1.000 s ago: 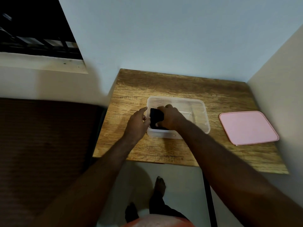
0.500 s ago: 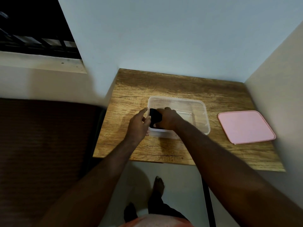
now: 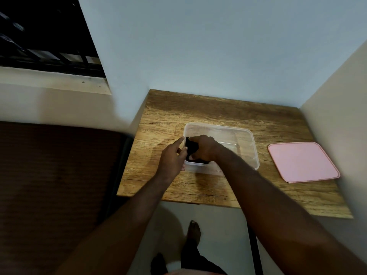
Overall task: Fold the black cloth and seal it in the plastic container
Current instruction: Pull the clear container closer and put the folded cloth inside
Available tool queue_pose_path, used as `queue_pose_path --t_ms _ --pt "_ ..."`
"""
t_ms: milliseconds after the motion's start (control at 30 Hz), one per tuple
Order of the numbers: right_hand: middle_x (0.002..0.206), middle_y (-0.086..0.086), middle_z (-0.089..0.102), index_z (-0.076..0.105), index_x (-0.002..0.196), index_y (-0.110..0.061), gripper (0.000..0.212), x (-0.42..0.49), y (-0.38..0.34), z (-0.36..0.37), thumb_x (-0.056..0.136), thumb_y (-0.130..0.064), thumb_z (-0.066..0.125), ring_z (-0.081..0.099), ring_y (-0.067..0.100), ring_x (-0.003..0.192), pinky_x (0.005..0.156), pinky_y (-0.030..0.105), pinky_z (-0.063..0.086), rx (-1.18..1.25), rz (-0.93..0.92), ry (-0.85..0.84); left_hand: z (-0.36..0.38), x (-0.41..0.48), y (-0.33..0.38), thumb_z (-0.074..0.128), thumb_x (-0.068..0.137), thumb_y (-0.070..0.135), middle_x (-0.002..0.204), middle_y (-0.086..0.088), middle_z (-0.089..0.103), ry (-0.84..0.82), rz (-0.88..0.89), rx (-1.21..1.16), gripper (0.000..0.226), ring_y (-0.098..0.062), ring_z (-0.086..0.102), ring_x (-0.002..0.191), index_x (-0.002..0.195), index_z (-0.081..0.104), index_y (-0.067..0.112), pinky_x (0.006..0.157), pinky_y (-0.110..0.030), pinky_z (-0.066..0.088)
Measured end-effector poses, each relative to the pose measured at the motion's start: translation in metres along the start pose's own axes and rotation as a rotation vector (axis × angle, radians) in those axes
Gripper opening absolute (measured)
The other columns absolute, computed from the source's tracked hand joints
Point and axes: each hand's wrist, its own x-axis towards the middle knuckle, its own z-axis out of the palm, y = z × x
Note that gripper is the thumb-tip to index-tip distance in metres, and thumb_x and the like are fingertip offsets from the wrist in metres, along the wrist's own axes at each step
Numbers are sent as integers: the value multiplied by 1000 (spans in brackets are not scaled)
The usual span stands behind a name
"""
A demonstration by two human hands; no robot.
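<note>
On one wooden table (image 3: 198,110) are set one plastic container (image 3: 241,136) and, well apart, one pink lid (image 3: 302,161). The container's left wall is gripped by the left hand (image 3: 171,159); one black cloth (image 3: 191,146) is clutched inside by the right hand (image 3: 204,148).

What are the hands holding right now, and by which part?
The right hand grips the folded black cloth by its top, inside the plastic container; the left hand holds the container's left wall.
</note>
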Motion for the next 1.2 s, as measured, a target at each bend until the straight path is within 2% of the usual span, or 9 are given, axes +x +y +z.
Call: queue_pose_path --t_ms 133,233,400,667,800,900,967,1100,1200 --pt "134 8 58 46 145 -21 75 6 5 8 78 -20 79 58 27 118 96 34 50 20 63 -43 -1 3 -3 54 96 19 98 -16 62 0 4 29 46 -17 63 51 142 46 20 44 -29 55" --pt "137 12 49 42 145 -17 78 13 9 21 77 -29 79 56 28 117 92 31 50 50 99 -44 0 4 -3 54 96 18 101 -17 61 -7 -10 13 46 -15 62 48 142 45 20 44 -29 54" --pt "138 15 37 40 145 -26 71 17 7 22 83 -38 73 51 35 117 100 42 48 -34 61 -53 1 2 -2 53 97 18 100 -16 62 8 -17 12 47 -14 62 49 142 44 21 46 -29 55" --pt "148 16 24 31 149 -33 73 21 3 24 86 -49 66 36 40 131 108 47 39 -47 99 -71 0 1 0 53 97 19 99 -16 63 4 -25 8 47 -16 62 51 143 43 21 46 -30 55" --pt "134 14 44 47 139 -27 68 11 9 20 79 -41 76 54 29 115 97 36 49 70 28 -18 -5 1 2 57 94 29 99 -7 65 33 8 100 47 -23 66 83 139 48 20 72 -42 58" --pt "128 9 57 60 129 -18 62 -10 20 10 73 -27 83 58 22 112 94 32 50 224 26 125 -14 1 8 60 91 34 103 -5 63 110 64 189 47 -20 61 93 134 53 18 79 -37 53" --pt "128 4 55 61 129 -16 55 -31 32 3 78 -26 80 54 19 118 99 33 46 307 42 274 -18 0 16 61 90 29 104 -3 61 192 159 231 42 -21 59 95 130 56 17 81 -37 51" --pt "124 9 59 63 124 -15 43 -76 70 -2 85 -29 73 58 27 112 94 43 49 358 60 746 -16 -2 39 58 87 23 109 -2 61 211 432 351 40 -22 53 106 126 56 18 90 -39 42" --pt "116 9 63 67 115 -13 31 -99 95 3 88 -27 69 61 27 105 89 42 51 397 144 1038 1 -11 55 53 86 28 114 -1 60 149 594 425 41 -22 51 110 126 56 19 91 -35 37"
